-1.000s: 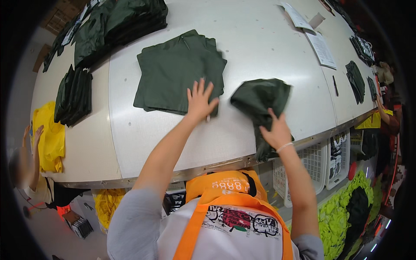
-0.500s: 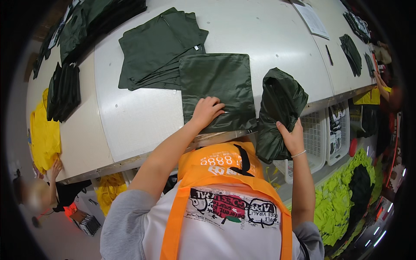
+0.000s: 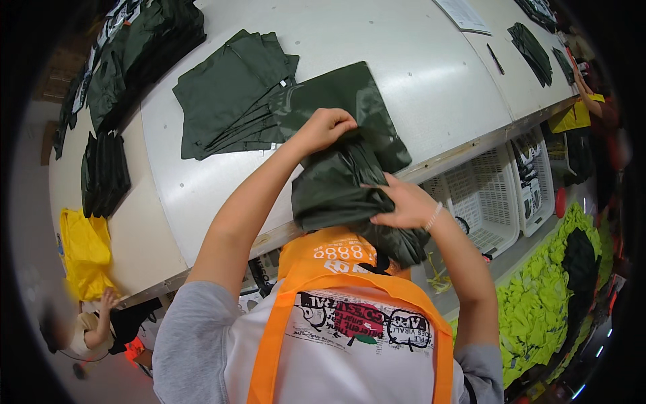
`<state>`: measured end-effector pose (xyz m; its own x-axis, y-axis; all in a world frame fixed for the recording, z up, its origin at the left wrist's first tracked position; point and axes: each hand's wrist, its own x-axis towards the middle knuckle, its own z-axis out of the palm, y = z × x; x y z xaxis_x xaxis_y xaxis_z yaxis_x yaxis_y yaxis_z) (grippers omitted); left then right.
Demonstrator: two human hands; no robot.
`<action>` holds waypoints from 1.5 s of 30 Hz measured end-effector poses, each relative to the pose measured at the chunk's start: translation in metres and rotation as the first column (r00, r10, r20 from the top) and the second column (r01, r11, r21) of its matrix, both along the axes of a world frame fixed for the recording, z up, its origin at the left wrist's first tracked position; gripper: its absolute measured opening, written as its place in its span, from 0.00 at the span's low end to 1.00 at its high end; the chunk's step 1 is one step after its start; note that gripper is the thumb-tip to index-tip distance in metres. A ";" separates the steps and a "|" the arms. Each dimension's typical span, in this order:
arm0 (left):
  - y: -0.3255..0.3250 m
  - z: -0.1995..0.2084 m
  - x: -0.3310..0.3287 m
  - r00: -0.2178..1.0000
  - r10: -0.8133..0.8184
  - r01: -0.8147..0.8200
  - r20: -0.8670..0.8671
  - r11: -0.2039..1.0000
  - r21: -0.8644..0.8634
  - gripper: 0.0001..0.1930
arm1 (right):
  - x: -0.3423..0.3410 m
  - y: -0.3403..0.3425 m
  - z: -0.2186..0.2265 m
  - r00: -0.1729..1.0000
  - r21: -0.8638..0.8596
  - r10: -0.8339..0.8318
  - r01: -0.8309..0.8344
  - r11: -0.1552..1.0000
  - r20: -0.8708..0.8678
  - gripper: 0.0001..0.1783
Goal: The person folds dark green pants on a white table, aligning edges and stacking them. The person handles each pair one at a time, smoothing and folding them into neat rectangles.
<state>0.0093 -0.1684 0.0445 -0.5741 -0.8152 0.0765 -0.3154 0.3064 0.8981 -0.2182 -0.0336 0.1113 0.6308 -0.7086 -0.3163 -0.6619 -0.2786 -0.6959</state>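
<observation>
A flat dark green fabric pouch point(image 3: 350, 87) lies turned at an angle at the table's front edge. A crumpled, folded bundle of dark green cloth point(image 3: 330, 192) sits against its near part, its lower end hanging past the edge. My left hand point(image 3: 328, 128) is closed, fingertips pinched on the pouch where pouch and bundle meet; the exact grip is partly hidden. Around the bundle's right side, my right hand point(image 3: 406, 204) has thumb and fingers closed. A fanned stack of similar dark green pouches point(image 3: 232, 94) lies just left of the pouch.
Dark green folded piles point(image 3: 104, 175) and a yellow cloth point(image 3: 86, 252) lie at left, near another person's hand point(image 3: 108, 301). A pen point(image 3: 495, 59) and paper point(image 3: 464, 15) lie far right. White baskets point(image 3: 481, 202) and lime-green garments point(image 3: 531, 303) are below the table.
My right hand has brought the bundle leftward from beside the pouch onto its near part. The pouch has turned, and my left hand has moved up and closed on it.
</observation>
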 end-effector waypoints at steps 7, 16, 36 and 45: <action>0.006 -0.017 0.071 0.928 0.345 -0.327 -0.141 0.935 0.135 0.10 | -0.008 -0.027 -0.054 0.934 0.110 -0.334 0.321 0.941 0.130 0.30; 0.041 -0.069 0.019 0.843 0.505 -0.536 0.182 0.768 0.350 0.17 | -0.016 -0.048 -0.048 0.904 0.076 -0.428 0.426 0.902 0.014 0.30; 0.019 0.064 -0.051 0.812 0.419 -0.090 0.407 0.778 -0.621 0.21 | 0.061 -0.044 -0.016 0.887 -0.471 -0.296 0.104 0.876 -0.355 0.25; 0.071 0.063 -0.060 0.953 -0.054 0.223 0.298 0.792 -0.568 0.11 | 0.029 -0.066 -0.140 0.901 -0.481 -0.355 0.433 0.762 0.250 0.18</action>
